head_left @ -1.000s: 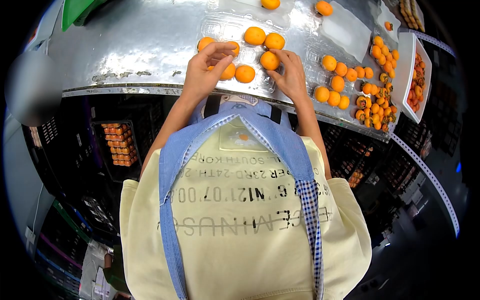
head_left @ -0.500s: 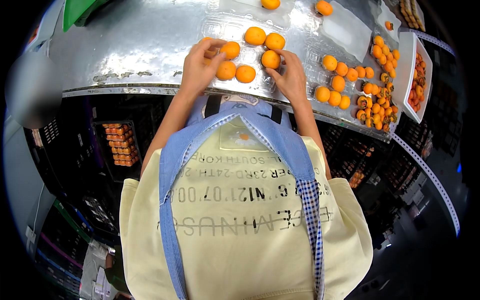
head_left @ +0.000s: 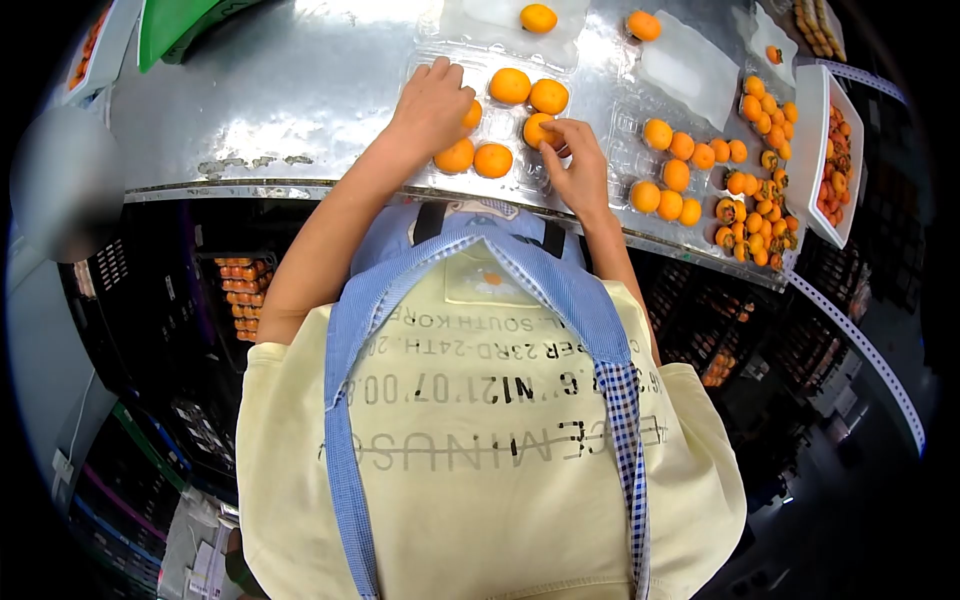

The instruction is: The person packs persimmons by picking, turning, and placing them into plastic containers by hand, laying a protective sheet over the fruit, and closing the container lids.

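Note:
Several orange fruits sit in a clear plastic tray [head_left: 520, 188] near the front edge of the metal table. My left hand [head_left: 432, 105] is over the tray's left part, back of the hand up and fingers curled; what it grips, if anything, is hidden. Partly covered by it is one fruit [head_left: 471, 114]. My right hand [head_left: 576, 160] has its thumb and fingers on an orange fruit [head_left: 538, 130] at the tray's right side. Two fruits [head_left: 510, 86] lie side by side behind, and two more [head_left: 492, 160] are in front.
Another clear tray with fruits [head_left: 657, 134] stands to the right, beside a pile of small fruits [head_left: 752, 226]. A white crate [head_left: 808, 160] is at the right end. A green container [head_left: 180, 30] is at the back left. Dark crates stand below the table.
My left hand has moved back and right, turning palm down over the tray's left fruits. My right hand has stayed by the same fruit, its fingers now further over it. The view has shifted slightly.

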`<state>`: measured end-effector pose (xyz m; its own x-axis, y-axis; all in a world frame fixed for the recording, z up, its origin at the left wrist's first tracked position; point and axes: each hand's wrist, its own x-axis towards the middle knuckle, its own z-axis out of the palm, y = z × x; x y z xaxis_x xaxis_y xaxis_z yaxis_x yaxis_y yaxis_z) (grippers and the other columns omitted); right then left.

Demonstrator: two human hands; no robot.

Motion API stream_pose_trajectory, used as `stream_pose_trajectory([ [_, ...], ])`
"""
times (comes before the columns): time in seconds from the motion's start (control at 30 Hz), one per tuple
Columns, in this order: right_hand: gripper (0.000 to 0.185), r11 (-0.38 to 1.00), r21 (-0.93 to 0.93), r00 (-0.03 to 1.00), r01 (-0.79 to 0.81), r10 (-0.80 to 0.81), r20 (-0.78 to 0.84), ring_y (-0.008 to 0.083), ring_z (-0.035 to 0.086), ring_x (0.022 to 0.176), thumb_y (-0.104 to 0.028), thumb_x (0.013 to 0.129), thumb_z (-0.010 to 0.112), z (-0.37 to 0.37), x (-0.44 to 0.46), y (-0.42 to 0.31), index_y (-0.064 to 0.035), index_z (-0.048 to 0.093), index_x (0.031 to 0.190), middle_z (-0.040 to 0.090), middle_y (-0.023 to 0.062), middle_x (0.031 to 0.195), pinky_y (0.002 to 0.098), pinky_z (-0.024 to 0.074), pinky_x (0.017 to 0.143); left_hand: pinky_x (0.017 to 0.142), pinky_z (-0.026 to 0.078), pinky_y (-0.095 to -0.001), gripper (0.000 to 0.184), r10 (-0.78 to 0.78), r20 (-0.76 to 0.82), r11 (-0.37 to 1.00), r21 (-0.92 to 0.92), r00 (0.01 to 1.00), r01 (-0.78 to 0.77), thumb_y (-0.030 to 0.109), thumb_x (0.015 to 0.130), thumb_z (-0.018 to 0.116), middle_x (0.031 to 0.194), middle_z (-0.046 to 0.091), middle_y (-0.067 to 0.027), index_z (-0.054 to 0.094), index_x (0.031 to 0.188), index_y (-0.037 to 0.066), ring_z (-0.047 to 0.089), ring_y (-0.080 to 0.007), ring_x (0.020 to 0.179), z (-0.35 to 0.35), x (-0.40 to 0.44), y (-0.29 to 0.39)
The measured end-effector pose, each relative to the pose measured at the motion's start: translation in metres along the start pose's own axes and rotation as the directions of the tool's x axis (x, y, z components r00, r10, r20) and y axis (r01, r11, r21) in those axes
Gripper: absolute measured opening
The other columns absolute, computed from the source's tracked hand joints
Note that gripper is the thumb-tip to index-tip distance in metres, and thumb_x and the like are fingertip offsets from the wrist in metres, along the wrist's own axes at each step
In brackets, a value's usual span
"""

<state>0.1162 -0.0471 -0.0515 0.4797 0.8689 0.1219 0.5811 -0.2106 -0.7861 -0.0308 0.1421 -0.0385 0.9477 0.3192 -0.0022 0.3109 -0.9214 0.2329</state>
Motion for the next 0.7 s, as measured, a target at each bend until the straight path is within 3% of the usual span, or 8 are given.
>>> stream_pose_trajectory([
  [0.17, 0.022, 0.999, -0.021, 0.999, -0.037, 0.037, 0.034, 0.0214, 0.063, 0.076, -0.005, 0.079, 0.064, -0.001, 0.000, -0.004, -0.0020, 0.062, 0.101, 0.058, 0.0114, 0.100, 0.0290, 0.0514, 0.068, 0.085, 0.040, -0.0360, 0.037, 0.019, 0.121, 1.000, -0.006, 0.992, -0.019, 0.023, 0.061, 0.076, 0.097, 0.057, -0.0078, 0.065, 0.092, 0.007, 0.049, -0.0251, 0.099, -0.002, 0.007, -0.005],
  [0.37, 0.022, 0.999, -0.032, 0.999, -0.031, 0.032, 0.027, 0.0220, 0.063, 0.076, -0.006, 0.079, 0.064, -0.002, 0.001, -0.004, -0.0019, 0.062, 0.101, 0.058, 0.0116, 0.101, 0.0291, 0.0514, 0.067, 0.087, 0.039, -0.0346, 0.038, 0.048, 0.082, 0.999, 0.003, 0.996, -0.048, 0.022, 0.058, 0.074, 0.094, 0.058, -0.0073, 0.065, 0.092, 0.007, 0.050, -0.0252, 0.098, -0.003, 0.002, -0.004],
  [0.47, 0.021, 0.999, -0.033, 0.999, -0.025, 0.026, 0.026, 0.0225, 0.063, 0.076, -0.005, 0.079, 0.063, -0.001, 0.003, -0.004, -0.0021, 0.062, 0.100, 0.059, 0.0113, 0.100, 0.0294, 0.0515, 0.067, 0.088, 0.038, -0.0343, 0.038, 0.071, 0.034, 0.993, -0.098, 0.997, -0.067, 0.022, 0.058, 0.072, 0.094, 0.059, -0.0080, 0.065, 0.092, 0.006, 0.050, -0.0259, 0.098, -0.007, 0.000, -0.010],
  [0.57, 0.022, 0.998, -0.053, 0.999, -0.036, 0.037, 0.023, 0.0211, 0.063, 0.075, -0.006, 0.078, 0.065, -0.002, 0.003, -0.004, -0.0024, 0.063, 0.100, 0.059, 0.0106, 0.099, 0.0283, 0.0508, 0.065, 0.090, 0.040, -0.0359, 0.037, -0.019, 0.007, 0.966, -0.257, 1.000, 0.020, 0.025, 0.064, 0.071, 0.099, 0.062, -0.0077, 0.066, 0.095, 0.005, 0.052, -0.0246, 0.102, -0.025, -0.005, -0.014],
  [0.67, 0.026, 0.993, 0.000, 0.993, -0.114, 0.114, 0.011, 0.0185, 0.062, 0.075, -0.008, 0.076, 0.068, -0.008, 0.006, -0.018, -0.0034, 0.063, 0.101, 0.060, 0.0090, 0.097, 0.0260, 0.0490, 0.064, 0.090, 0.042, -0.0362, 0.042, -0.229, -0.041, 0.698, -0.704, 0.972, 0.135, 0.031, 0.073, 0.066, 0.107, 0.062, -0.0132, 0.065, 0.102, 0.001, 0.055, -0.0272, 0.102, -0.034, -0.015, -0.013],
  [0.7, 0.028, 0.988, 0.032, 0.989, -0.151, 0.150, 0.010, 0.0175, 0.062, 0.076, -0.009, 0.076, 0.069, -0.011, 0.008, -0.025, -0.0039, 0.063, 0.102, 0.060, 0.0084, 0.097, 0.0251, 0.0483, 0.063, 0.091, 0.043, -0.0366, 0.044, -0.243, 0.042, 0.396, -0.908, 0.969, 0.139, 0.031, 0.076, 0.064, 0.109, 0.061, -0.0145, 0.062, 0.107, -0.001, 0.056, -0.0268, 0.103, -0.035, -0.018, -0.012],
])
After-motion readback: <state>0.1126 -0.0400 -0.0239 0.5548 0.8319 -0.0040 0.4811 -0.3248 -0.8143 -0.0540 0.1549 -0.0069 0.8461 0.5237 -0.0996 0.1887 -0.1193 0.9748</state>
